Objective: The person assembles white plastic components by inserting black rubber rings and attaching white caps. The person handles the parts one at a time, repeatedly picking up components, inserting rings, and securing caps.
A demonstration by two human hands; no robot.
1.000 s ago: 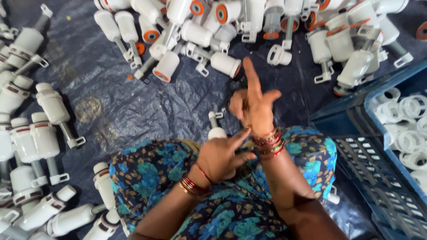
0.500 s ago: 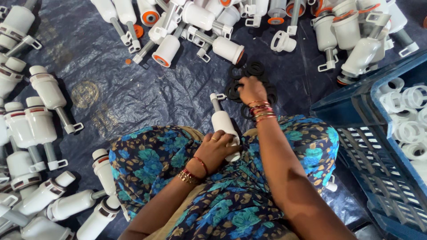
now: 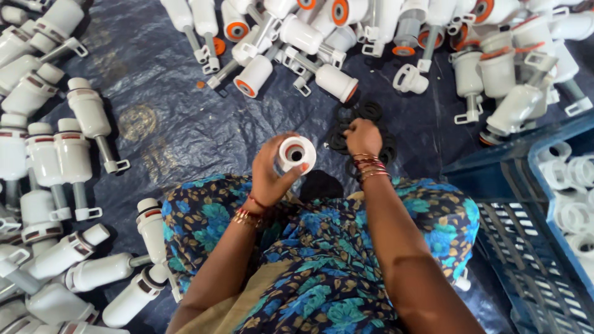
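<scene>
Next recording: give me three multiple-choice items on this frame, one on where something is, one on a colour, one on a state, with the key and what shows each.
1. Where is the right hand?
A. on the pile of black rubber rings
B. inside the blue plastic crate
C. resting on the lap

2. What colour is the dark plastic sheet under the parts?
A. yellow
B. dark blue
C. red

3. How is the white cylindrical plastic part in the left hand held?
A. lying flat on the sheet
B. open end facing up to the camera
C. hidden in a closed fist

Key: 1 A, the fingers rest among the rings; 2 B, the sheet shows dark blue throughout; 3 B, its round opening is visible.
</scene>
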